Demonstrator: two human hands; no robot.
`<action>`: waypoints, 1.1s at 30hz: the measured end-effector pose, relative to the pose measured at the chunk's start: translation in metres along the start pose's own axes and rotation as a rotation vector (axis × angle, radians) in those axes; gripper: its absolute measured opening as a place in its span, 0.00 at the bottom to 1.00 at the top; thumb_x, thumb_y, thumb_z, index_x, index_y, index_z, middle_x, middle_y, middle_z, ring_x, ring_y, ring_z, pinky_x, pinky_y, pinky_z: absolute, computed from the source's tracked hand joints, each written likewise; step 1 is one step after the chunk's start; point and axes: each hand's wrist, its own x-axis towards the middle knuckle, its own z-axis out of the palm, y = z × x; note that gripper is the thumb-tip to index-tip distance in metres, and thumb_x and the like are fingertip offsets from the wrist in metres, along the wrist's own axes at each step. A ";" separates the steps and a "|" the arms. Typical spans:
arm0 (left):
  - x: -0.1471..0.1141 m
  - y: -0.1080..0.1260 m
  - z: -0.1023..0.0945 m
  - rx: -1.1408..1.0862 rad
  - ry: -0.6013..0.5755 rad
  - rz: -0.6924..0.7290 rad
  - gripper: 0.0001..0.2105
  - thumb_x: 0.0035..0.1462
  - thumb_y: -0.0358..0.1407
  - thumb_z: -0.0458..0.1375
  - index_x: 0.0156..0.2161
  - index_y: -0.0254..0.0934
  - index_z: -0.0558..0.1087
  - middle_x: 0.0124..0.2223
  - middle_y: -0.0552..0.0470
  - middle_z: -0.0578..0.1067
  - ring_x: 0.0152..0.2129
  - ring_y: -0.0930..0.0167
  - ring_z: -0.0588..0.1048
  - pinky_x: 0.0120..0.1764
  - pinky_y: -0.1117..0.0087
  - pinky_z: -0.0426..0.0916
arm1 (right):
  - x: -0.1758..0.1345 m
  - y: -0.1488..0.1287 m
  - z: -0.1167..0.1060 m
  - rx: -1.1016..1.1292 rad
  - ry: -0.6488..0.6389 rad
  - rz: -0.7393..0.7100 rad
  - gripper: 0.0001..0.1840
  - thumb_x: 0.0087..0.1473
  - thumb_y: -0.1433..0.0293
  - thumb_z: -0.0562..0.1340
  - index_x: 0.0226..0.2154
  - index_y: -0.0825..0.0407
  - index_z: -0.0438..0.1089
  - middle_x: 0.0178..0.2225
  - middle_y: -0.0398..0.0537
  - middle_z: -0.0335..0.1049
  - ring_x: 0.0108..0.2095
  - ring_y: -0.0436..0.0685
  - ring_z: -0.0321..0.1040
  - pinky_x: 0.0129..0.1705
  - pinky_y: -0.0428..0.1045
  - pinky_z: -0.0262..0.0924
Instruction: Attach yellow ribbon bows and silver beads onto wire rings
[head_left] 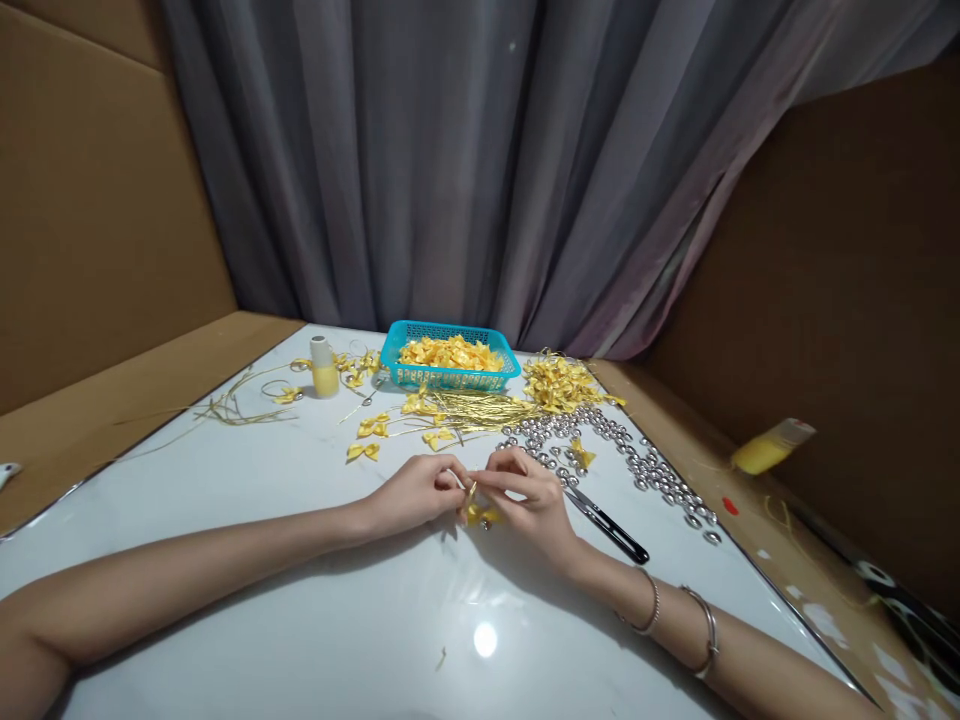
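Note:
Above the middle of the white table, my left hand [420,492] and my right hand [529,500] meet, fingertips pinched close together. Between them is a yellow ribbon bow [480,515] with a gold cord and a small silver bell or bead. Both hands pinch at the cord; its exact path is partly hidden by the fingers. Just right of my right hand lie black-handled thread snips [609,525]. Several loose yellow bows [364,452] lie beyond my left hand, and a bundle of gold cords [480,410] lies beyond both hands.
A turquoise basket [450,379] of yellow bows stands at the back. Beside it is a bow pile [562,384], with silver beads [660,472] scattered rightward. A yellow glue bottle [324,370] stands back left; another bottle [772,447] lies right. Scissors [911,610] lie far right. Cardboard walls flank the table.

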 end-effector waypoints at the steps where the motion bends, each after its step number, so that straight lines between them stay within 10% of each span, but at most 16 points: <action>1: -0.001 0.000 0.001 0.008 -0.010 -0.006 0.03 0.48 0.29 0.56 0.31 0.33 0.70 0.21 0.52 0.75 0.18 0.74 0.69 0.22 0.76 0.57 | 0.001 -0.002 0.001 0.083 0.014 0.100 0.05 0.46 0.69 0.66 0.28 0.45 0.79 0.27 0.47 0.71 0.30 0.55 0.67 0.33 0.51 0.64; 11: -0.001 0.010 -0.002 0.056 -0.054 -0.103 0.13 0.51 0.33 0.58 0.42 0.31 0.74 0.23 0.51 0.76 0.13 0.77 0.60 0.17 0.76 0.48 | 0.004 0.001 0.006 0.519 0.033 0.572 0.09 0.40 0.65 0.69 0.25 0.54 0.76 0.15 0.43 0.68 0.17 0.50 0.63 0.24 0.47 0.60; 20: 0.000 0.011 -0.009 0.123 -0.096 -0.136 0.15 0.50 0.36 0.57 0.43 0.31 0.74 0.24 0.51 0.76 0.13 0.78 0.57 0.16 0.77 0.49 | 0.007 -0.003 0.003 0.703 0.001 0.712 0.11 0.34 0.67 0.71 0.23 0.56 0.76 0.15 0.41 0.64 0.17 0.46 0.56 0.21 0.44 0.51; 25: -0.002 0.013 -0.009 0.155 -0.170 -0.137 0.14 0.50 0.36 0.57 0.42 0.32 0.75 0.25 0.50 0.76 0.14 0.78 0.58 0.17 0.77 0.52 | 0.007 -0.003 0.005 0.708 0.031 0.746 0.12 0.30 0.68 0.73 0.22 0.56 0.77 0.30 0.48 0.73 0.24 0.47 0.63 0.25 0.45 0.55; 33: -0.001 0.014 -0.009 0.140 -0.186 -0.168 0.12 0.50 0.35 0.56 0.39 0.33 0.76 0.25 0.51 0.76 0.14 0.78 0.58 0.18 0.76 0.51 | 0.006 -0.001 0.005 0.674 0.016 0.797 0.15 0.32 0.66 0.74 0.26 0.57 0.78 0.22 0.47 0.72 0.22 0.48 0.63 0.27 0.47 0.58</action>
